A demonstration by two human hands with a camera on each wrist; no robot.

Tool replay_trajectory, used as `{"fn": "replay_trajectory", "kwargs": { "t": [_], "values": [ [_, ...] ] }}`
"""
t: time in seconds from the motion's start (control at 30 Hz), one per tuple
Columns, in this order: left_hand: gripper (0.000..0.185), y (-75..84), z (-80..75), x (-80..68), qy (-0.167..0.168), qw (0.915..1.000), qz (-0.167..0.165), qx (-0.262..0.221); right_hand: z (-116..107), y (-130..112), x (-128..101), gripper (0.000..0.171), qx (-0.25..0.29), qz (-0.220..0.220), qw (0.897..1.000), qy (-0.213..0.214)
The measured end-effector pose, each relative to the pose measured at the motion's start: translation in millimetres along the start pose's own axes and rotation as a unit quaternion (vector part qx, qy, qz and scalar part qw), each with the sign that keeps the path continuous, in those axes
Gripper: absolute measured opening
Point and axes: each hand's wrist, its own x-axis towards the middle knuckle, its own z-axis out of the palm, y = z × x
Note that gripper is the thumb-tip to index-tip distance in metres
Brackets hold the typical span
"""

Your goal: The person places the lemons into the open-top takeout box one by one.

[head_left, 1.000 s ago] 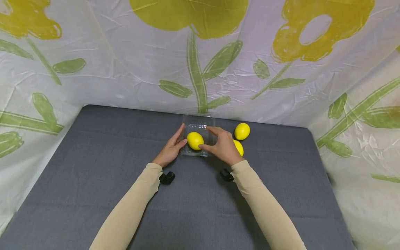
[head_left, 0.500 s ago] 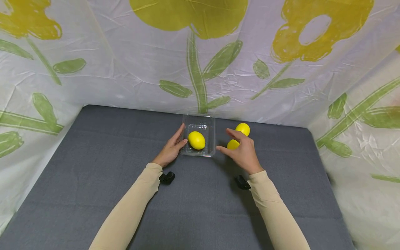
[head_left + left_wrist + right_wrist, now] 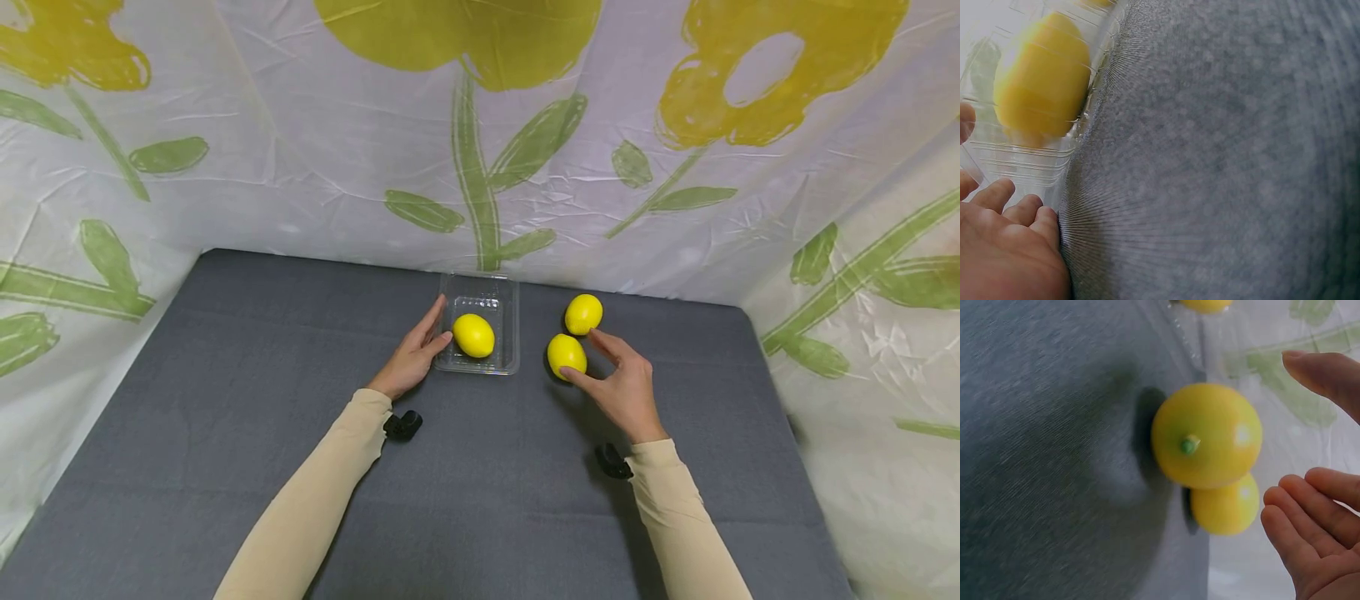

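- Near lemon (image 3: 566, 354) lies on the grey surface (image 3: 225, 400), just right of the clear tray (image 3: 512, 333).
- Right hand (image 3: 626, 387) is cupped beside it, fingers (image 3: 1310, 506) spread wide, holding nothing; thumb tip at the lemon's near side, contact cannot be told.
- Far lemon (image 3: 582, 313) sits just behind the near one.
- Third lemon (image 3: 473, 335) rests in the tray.
- Left hand (image 3: 411, 358) lies against the tray's left wall, fingers straight.
- Flowered sheet (image 3: 300, 167) backs the surface.

No legible text or labels
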Motion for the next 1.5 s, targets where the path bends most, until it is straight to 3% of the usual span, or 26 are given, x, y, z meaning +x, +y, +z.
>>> {"fn": "replay_trajectory", "kwargs": {
  "t": [0.2, 0.6, 1.5],
  "values": [
    [0.065, -4.2, 0.0, 1.5, -0.003, 0.9999, 0.003, -0.015, -1, 9, -7, 0.073, -0.013, 0.008, 1.000, 0.012],
    [0.065, -3.5, -0.2, 0.6, -0.005, 0.9999, -0.001, -0.011, 10, 16, -13, 0.075, -0.007, 0.041, 0.999, -0.005],
    [0.065, -0.8, 0.0, 0.0, -0.004, 0.9999, -0.001, -0.013, 23, 20, -9, 0.077, -0.017, 0.053, 0.998, -0.016]
  ]
}}
